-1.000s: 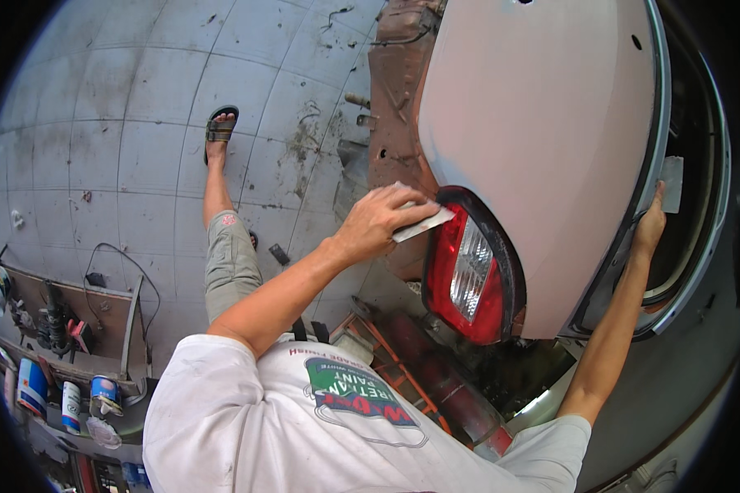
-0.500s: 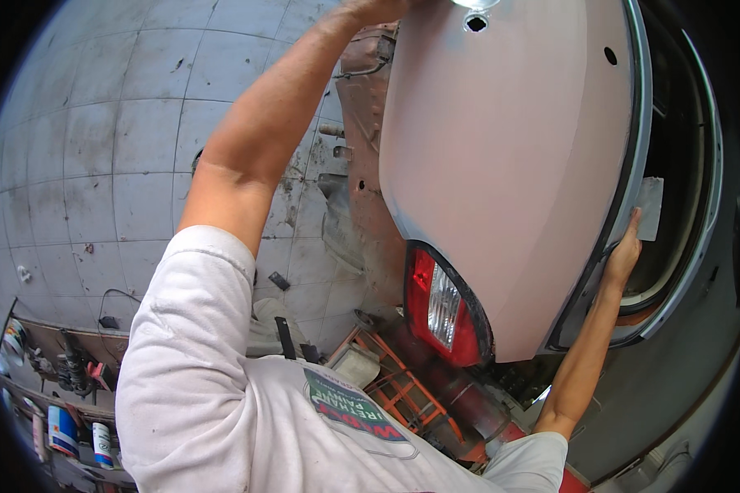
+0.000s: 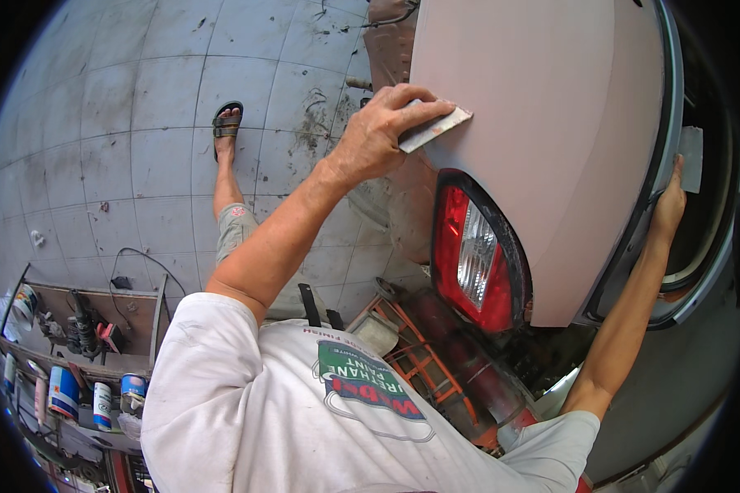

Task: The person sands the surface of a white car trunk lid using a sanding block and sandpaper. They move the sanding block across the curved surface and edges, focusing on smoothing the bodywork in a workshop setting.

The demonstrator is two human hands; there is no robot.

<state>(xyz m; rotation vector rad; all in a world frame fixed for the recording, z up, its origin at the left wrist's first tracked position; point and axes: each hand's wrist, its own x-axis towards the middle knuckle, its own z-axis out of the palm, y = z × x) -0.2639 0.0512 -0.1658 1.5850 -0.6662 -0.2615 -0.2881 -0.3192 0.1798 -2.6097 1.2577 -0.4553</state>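
My left hand (image 3: 374,131) is closed round a flat, pale putty spreader (image 3: 436,127) with reddish smears along its edge. The spreader is at the left rim of a car's pinkish, primed body panel (image 3: 543,123), just above the red and clear tail light (image 3: 477,251). Over by the dark seal on the panel's right side, my right hand (image 3: 670,201) grips a thin, light grey rectangular plate (image 3: 691,160), thumb lying on its face. Part of this plate stands out over the dark opening. The fingers under it are mostly hidden.
My sandalled foot (image 3: 228,123) stands on the grey tiled floor (image 3: 164,103). Below the tail light are an orange metal frame (image 3: 419,349) and a dark red cylinder (image 3: 469,353). Shelving with cans (image 3: 64,390) and a cable is at lower left.
My left hand has come down from the top edge to beside the tail light, the spreader now visible. The view has shifted, while my right hand keeps hold of the grey plate.
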